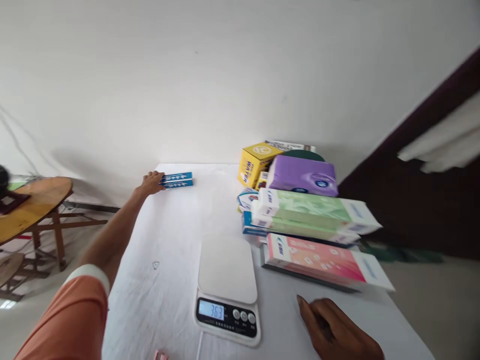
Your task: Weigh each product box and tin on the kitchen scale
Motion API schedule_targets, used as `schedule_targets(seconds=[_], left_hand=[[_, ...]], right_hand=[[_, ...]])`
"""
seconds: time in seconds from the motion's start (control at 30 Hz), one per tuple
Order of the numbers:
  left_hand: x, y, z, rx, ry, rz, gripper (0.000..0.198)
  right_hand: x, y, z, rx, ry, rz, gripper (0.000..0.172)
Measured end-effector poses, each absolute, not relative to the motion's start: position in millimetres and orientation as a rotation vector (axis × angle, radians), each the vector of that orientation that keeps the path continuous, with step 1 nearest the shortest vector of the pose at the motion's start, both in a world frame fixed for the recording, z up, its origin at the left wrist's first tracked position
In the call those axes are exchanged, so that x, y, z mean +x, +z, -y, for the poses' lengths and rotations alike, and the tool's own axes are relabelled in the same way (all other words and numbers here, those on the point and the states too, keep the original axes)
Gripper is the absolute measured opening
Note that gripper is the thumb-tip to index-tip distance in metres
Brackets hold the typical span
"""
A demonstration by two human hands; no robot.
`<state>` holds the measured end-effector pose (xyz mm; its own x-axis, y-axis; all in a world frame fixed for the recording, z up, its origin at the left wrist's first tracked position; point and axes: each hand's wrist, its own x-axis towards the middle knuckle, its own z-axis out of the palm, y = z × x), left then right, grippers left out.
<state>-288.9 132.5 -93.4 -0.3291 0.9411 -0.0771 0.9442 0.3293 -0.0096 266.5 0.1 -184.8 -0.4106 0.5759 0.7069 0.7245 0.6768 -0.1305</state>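
Note:
At the far left of the table, my left hand (pixel 153 182) is closed around the near end of a slim blue toothpaste box (pixel 178 180) with white lettering, lying flat; whether it is one box or two side by side I cannot tell. A white kitchen scale (pixel 227 270) stands in the middle, its pan bare and its display reading about 363. My right hand (pixel 335 327) hovers at the lower right, beside the scale, fingers loosely curled, thumb apart, nothing visible in it. Beyond it lies a pink-and-white tissue pack (pixel 322 257), not touched.
Green-and-white packs (pixel 315 210), a purple tissue pack (pixel 303 175) and a yellow box (pixel 257 162) are piled at the right back. A small pink object (pixel 160 355) shows at the front edge. A wooden table (pixel 35 202) stands left; the wall rises behind.

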Motion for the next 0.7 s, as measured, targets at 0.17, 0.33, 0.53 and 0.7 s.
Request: schedule_targets(seconds=[0.17, 0.33, 0.53, 0.7], left_hand=[[-239.9, -72.6, -117.8, 2.104, 0.302, -2.532, 0.061], [-95.0, -51.6, -70.7, 2.722, 0.837, -1.801, 0.031], [66.8, -75.5, -43.7, 2.97, 0.335, -1.346, 0.046], [105.7, -97.1, -51.4, 2.956, 0.31, -1.549, 0.042]], right_hand=[[255.6, -182.8, 4.9, -1.107, -0.148, 2.052, 0.041], [252.5, -182.0, 9.0, -1.108, -0.15, 2.071, 0.041], [247.1, -182.5, 15.2, -1.067, -0.178, 2.093, 0.039], [246.5, -186.8, 18.4, -1.063, -0.139, 2.104, 0.036]])
